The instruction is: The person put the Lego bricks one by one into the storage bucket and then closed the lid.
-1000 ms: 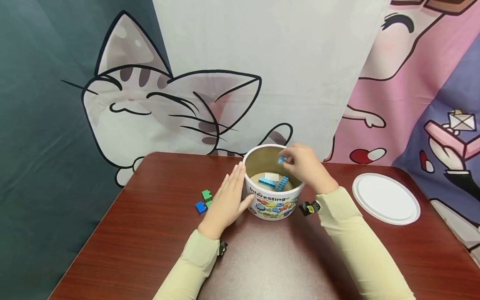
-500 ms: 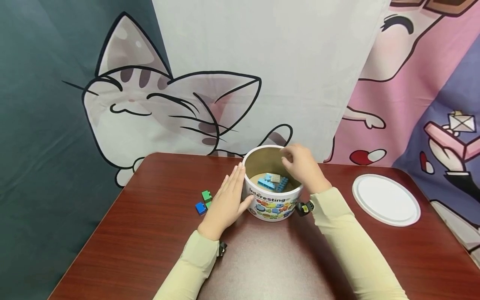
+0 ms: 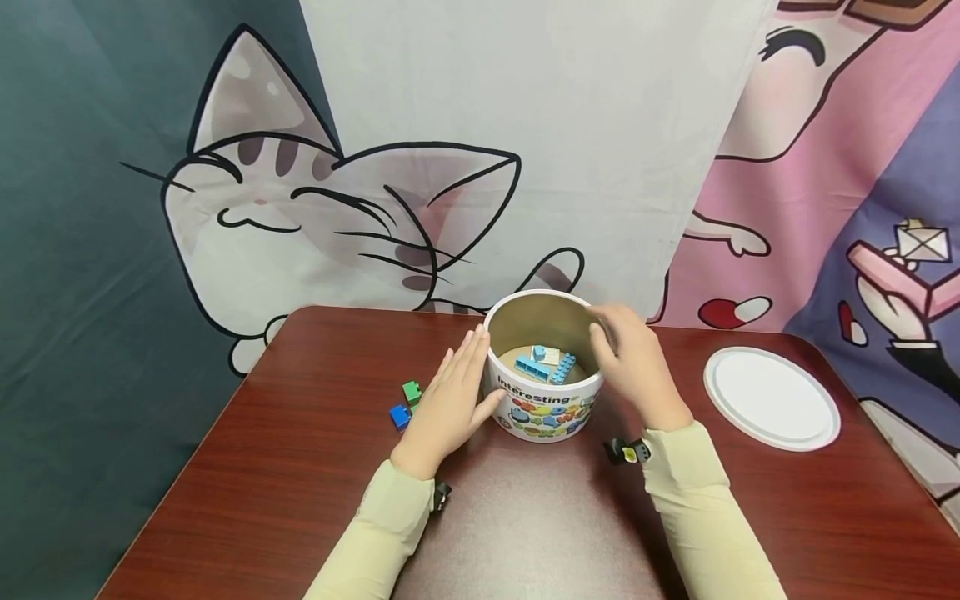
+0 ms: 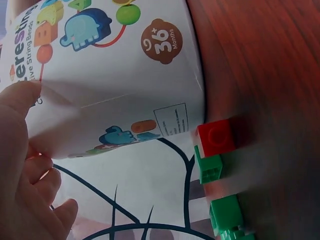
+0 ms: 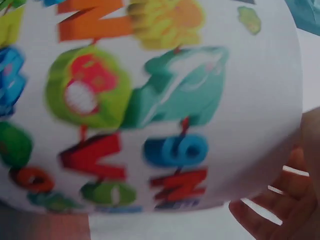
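A white round bucket [image 3: 545, 421] with colourful print stands on the table. Inside lie light blue toy bricks [image 3: 533, 368], one of them studded and tilted, beside a pale flat piece [image 3: 552, 356]. My left hand [image 3: 447, 400] rests against the bucket's left side, fingers straight and thumb toward the front. At the right rim is my right hand [image 3: 637, 367], holding no brick that I can see. In the right wrist view its fingers [image 5: 287, 195] are loosely bent beside the bucket wall; whether they touch it I cannot tell.
Left of the bucket lie a green brick [image 3: 411, 392] and a blue brick [image 3: 400, 417]. The left wrist view also shows a red brick [image 4: 216, 137] near the bucket. A white round lid [image 3: 772, 398] lies on the right. A printed curtain [image 3: 600, 167] hangs behind the table.
My right hand let a small light blue brick drop into the bucket, then moved right and down to the rim. My left hand stays at the bucket's side.
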A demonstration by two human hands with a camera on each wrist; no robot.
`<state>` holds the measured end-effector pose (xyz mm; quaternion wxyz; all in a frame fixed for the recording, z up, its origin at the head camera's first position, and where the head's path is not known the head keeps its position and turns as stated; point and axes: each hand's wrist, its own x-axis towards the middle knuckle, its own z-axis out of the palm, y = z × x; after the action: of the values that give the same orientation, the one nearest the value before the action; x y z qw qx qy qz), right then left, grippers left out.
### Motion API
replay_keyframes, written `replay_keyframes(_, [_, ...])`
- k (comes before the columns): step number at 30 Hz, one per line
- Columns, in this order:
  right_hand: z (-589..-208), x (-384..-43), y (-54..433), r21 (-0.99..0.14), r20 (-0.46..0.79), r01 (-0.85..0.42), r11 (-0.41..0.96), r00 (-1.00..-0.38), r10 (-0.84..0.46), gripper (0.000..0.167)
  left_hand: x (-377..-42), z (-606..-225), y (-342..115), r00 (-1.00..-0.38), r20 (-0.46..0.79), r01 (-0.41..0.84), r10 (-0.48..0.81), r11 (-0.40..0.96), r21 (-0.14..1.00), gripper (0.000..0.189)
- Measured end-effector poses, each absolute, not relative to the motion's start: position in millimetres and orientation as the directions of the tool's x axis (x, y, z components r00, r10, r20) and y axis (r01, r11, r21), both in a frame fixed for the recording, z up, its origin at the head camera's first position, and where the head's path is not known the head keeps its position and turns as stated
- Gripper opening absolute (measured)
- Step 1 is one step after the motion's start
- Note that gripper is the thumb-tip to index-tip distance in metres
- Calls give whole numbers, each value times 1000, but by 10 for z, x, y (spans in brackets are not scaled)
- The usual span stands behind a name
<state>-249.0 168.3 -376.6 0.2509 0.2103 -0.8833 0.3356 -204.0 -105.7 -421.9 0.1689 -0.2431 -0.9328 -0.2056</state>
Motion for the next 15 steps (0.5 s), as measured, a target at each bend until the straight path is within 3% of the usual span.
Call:
replay_keyframes(9, [-3926, -2411, 1861, -430, 423, -511, 744, -842, -334, 58, -2049, -4205, -1169, -827, 420, 509, 373, 814, 279, 73])
replay_keyframes(15, [-3976, -2381, 1909, -394, 387, -499, 772, -852, -353, 62, -2094, -4175, -1320, -821, 482, 475, 306, 834, 280, 65])
